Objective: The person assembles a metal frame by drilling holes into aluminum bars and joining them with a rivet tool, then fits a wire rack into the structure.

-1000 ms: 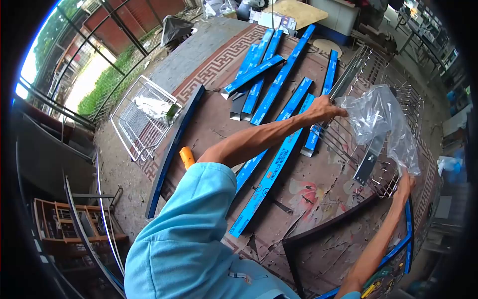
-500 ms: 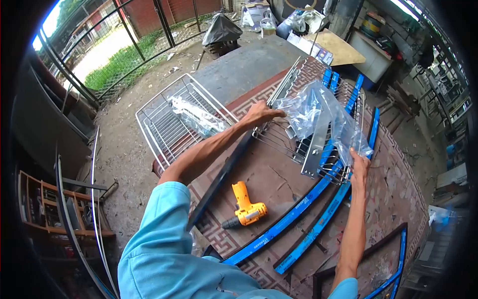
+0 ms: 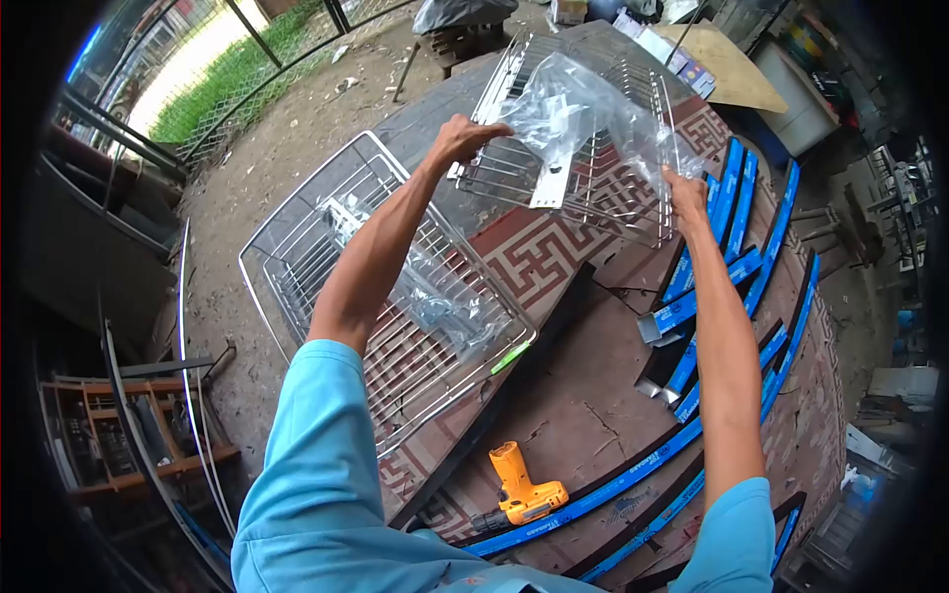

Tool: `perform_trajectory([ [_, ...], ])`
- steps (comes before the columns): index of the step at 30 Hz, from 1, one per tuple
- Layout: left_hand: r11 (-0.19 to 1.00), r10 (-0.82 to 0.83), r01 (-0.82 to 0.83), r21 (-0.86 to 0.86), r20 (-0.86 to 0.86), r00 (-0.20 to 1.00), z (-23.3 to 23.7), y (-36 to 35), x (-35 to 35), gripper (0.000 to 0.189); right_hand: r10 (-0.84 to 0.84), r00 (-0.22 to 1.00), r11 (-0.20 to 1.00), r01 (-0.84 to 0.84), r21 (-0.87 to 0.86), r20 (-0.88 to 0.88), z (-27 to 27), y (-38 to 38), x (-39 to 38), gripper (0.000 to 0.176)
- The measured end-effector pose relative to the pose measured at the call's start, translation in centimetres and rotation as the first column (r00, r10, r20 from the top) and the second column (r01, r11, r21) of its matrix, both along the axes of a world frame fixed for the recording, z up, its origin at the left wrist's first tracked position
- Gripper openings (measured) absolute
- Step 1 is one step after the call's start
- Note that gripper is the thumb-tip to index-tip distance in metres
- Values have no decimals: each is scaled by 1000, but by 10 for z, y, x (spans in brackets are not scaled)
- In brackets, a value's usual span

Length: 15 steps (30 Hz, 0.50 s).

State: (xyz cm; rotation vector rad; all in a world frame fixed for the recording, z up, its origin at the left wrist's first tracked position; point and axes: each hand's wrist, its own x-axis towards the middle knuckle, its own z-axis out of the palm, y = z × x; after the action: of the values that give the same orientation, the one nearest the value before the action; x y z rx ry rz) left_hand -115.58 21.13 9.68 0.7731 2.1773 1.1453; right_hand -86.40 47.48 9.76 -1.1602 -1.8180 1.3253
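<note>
A metal wire rack (image 3: 601,188) is lifted over the far part of the table between my hands. My left hand (image 3: 463,141) is closed on its left edge, thumb stretched along it. My right hand (image 3: 686,201) grips its right side near a wire edge. Across the rack lies a crumpled clear plastic bag (image 3: 568,104), and a flat silver metal strip (image 3: 551,188) shows below the bag. Left of it, a larger white-framed wire basket (image 3: 371,141) stands on the table, holding a plastic-wrapped bundle (image 3: 435,301).
A yellow cordless drill (image 3: 529,487) lies near my body. Long strips with blue film (image 3: 623,479) spread over the right side of the patterned table (image 3: 583,366). A black bar (image 3: 504,390) runs diagonally beside the basket. A covered object (image 3: 465,15) stands beyond the table.
Both hands have carried the wire rack and bag away from the blue strips, toward the far left. The view has shifted, showing more of the basket and uncovering the strips.
</note>
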Motion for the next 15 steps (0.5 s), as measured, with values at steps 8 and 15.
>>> perform_trajectory([
  [8,924,-180,79,-374,-244,953,-46,15,12,68,-32,988,969,-7,247,153,0,-167,184,54],
  [15,883,-156,393,257,-628,763,206,-85,152,41,-436,827,871,487,-65,354,12,-451,524,46],
])
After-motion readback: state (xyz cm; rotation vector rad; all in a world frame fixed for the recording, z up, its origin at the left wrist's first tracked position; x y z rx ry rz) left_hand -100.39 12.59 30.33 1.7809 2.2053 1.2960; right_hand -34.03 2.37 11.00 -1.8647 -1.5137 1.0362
